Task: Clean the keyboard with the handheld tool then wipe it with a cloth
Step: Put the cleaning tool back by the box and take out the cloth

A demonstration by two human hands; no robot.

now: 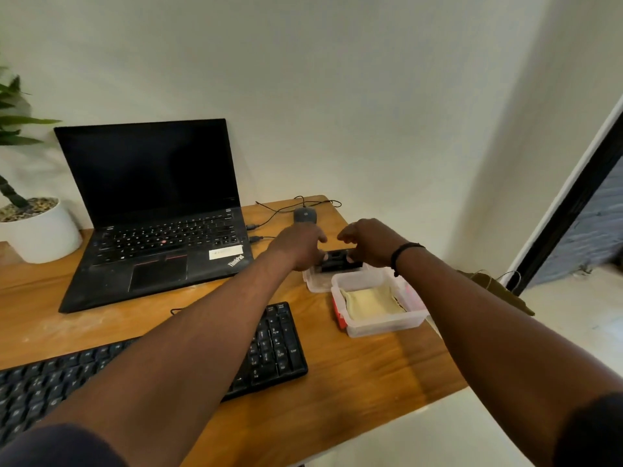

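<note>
Both arms are stretched out over the wooden desk [354, 372] toward its far right. Left hand [298, 246] and right hand [369, 242] are close together but not touching, both on a small black handheld tool [337, 261] that sits in or just over a clear plastic container [315, 281]. Fingers of both hands are curled down around the tool's ends; how firm the grip is, can't tell, the fingertips are mostly hidden. The right wrist has a black band [404, 256]. Just nearer, touching that container, is a second clear tub [381, 323] with a folded pale yellow cloth [371, 303] lying inside. The black keyboard [276, 345], the one to be cleaned, lies flat at the near left of the desk, its number pad end showing right of the left forearm, which crosses over it. Far left: an open black laptop [151, 210], screen dark. A dark mouse [305, 215] sits beyond the hands at the far edge, with its cable [286, 210] looped beside it. A white plant pot [37, 230] is at the far left corner.
</note>
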